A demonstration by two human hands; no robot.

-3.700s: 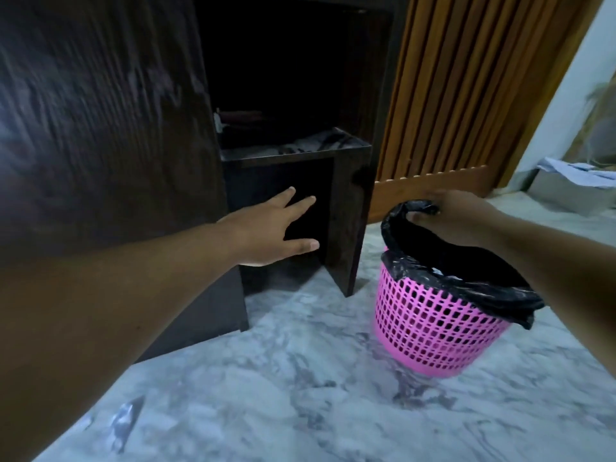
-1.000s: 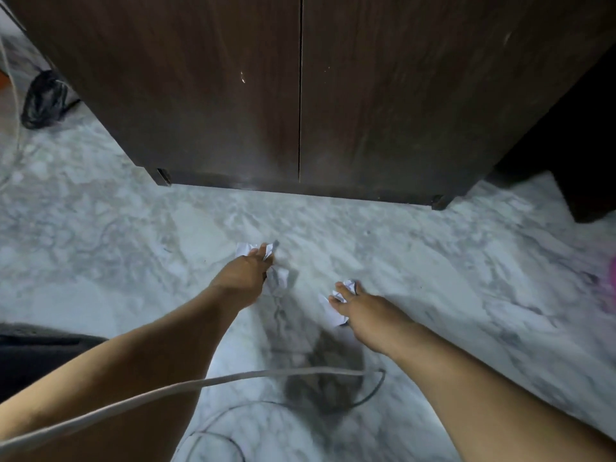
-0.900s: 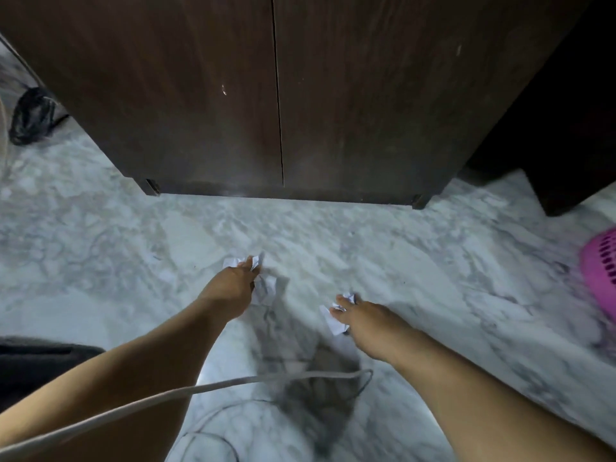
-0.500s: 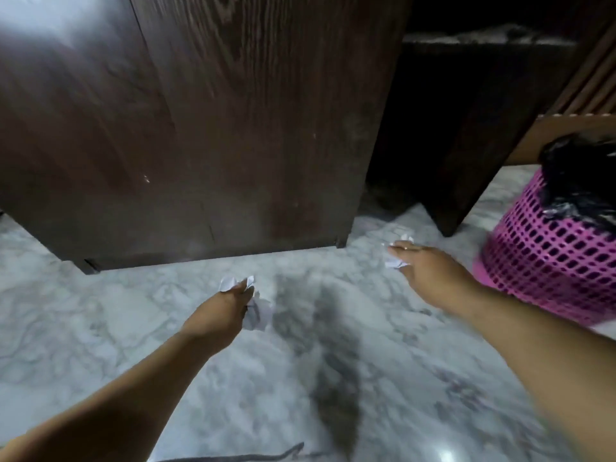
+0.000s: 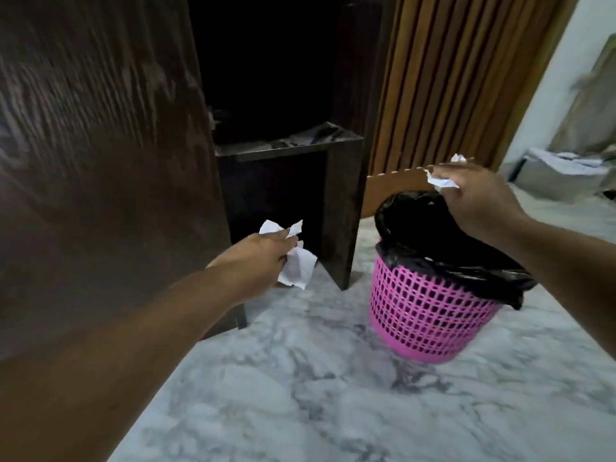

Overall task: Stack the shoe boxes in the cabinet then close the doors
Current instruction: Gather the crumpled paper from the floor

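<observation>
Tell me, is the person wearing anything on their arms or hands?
No. Both forearms are bare with no sleeves showing, and the left hand and right hand have no gloves. I can't see any watch, bracelet or ring, though the picture is a bit blurry.

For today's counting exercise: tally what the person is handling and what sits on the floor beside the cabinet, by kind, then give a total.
Crumpled paper scraps: 2, one in the left hand at, one in the right hand at
Pink baskets: 1
Black bin liners: 1
Total: 4

Grey-veined marble floor (image 5: 300, 395); slatted wooden panel (image 5: 450, 78) behind; white wall (image 5: 573, 45) at right.
</observation>
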